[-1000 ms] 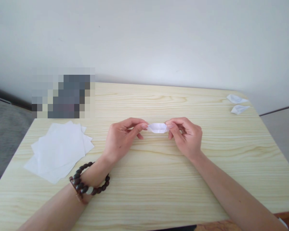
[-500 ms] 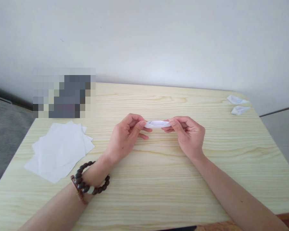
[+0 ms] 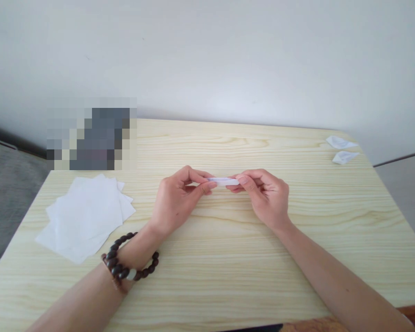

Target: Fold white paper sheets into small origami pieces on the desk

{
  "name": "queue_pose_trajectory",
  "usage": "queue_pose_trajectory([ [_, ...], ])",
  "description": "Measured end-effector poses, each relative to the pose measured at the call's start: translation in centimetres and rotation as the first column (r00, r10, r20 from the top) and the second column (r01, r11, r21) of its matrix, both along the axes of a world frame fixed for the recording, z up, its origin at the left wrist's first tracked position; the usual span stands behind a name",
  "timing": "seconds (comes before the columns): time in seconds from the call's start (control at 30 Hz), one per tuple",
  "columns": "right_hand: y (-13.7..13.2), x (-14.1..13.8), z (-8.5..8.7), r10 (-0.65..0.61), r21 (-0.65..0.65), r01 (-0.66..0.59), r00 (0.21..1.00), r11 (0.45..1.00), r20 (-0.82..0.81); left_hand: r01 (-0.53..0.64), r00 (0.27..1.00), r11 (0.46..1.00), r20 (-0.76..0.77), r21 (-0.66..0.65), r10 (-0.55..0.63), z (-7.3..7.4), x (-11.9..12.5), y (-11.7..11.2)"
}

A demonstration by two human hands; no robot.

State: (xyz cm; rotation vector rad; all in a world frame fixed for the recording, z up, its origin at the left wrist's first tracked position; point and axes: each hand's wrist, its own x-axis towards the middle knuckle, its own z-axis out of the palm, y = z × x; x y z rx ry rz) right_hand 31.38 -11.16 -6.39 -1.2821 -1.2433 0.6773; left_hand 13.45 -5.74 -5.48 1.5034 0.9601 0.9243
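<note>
A small folded white paper piece (image 3: 224,181) is held just above the middle of the light wooden table (image 3: 228,258). My left hand (image 3: 180,198) pinches its left end between thumb and fingers. My right hand (image 3: 264,196) pinches its right end the same way. The paper now shows as a thin, flattened strip seen nearly edge-on. A dark beaded bracelet (image 3: 129,263) sits on my left wrist.
A loose stack of white paper sheets (image 3: 86,214) lies at the table's left. Two small folded white paper shapes (image 3: 342,150) rest at the far right corner. A blurred-out patch (image 3: 91,133) covers the back left. A pale wall stands behind the table.
The folded paper went from an open, boat-like shape to a thin flattened strip, and my two hands moved slightly closer together while keeping their pinch on its ends.
</note>
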Motion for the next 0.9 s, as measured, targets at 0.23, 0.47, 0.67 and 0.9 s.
queue_pose_trajectory([
  [0.23, -0.04, 0.37, -0.08, 0.163, -0.015, -0.163, 0.986, 0.987, 0.030, -0.037, 0.999, 0.999, -0.035, 0.005, 0.037, 0.27, -0.02, -0.06],
  [0.47, 0.07, 0.17, -0.20, 0.121, 0.012, -0.124, 0.984, 0.992, 0.131, 0.015, 0.995, 0.997, -0.100, 0.075, -0.007, 0.32, -0.10, -0.36],
  [0.67, 0.12, -0.19, -0.30, 0.064, -0.059, -0.063, 0.998, 0.996, 0.023, -0.028, 0.977, 0.995, -0.207, 0.097, 0.048, 0.49, -0.23, -0.12],
  [0.9, 0.33, 0.17, 0.08, 0.060, -0.133, -0.049, 0.995, 0.990, 0.081, 0.004, 0.962, 0.990, -0.271, 0.142, 0.035, 0.41, -0.34, 0.42],
])
